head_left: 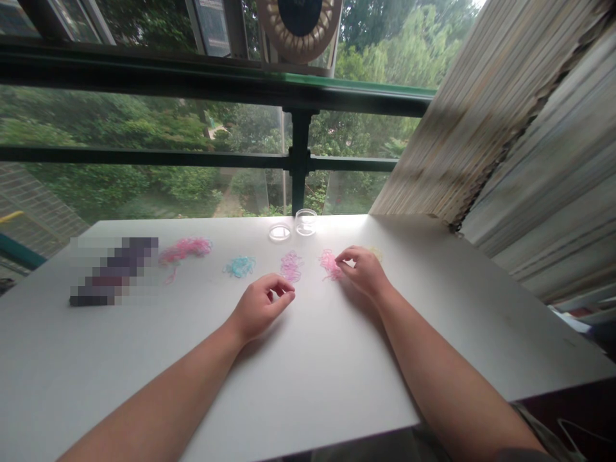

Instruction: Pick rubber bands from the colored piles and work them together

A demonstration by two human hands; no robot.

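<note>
Small piles of thin elastic bands lie on a white table (308,378). My right hand (364,271) rests on the table with its fingertips pinching at a pink pile (330,264); a pale yellow pile (376,253) peeks out behind it. My left hand (261,305) lies loosely curled, thumb against forefinger, just below a lilac pile (291,265); whether it holds a band I cannot tell. Further left are a blue pile (240,266) and a larger pink pile (185,249).
A small clear round container (306,222) and its lid (280,232) stand at the table's far edge. A blurred dark object (114,271) lies at the left. A green railing and glass run behind the table; a slatted wall stands at the right.
</note>
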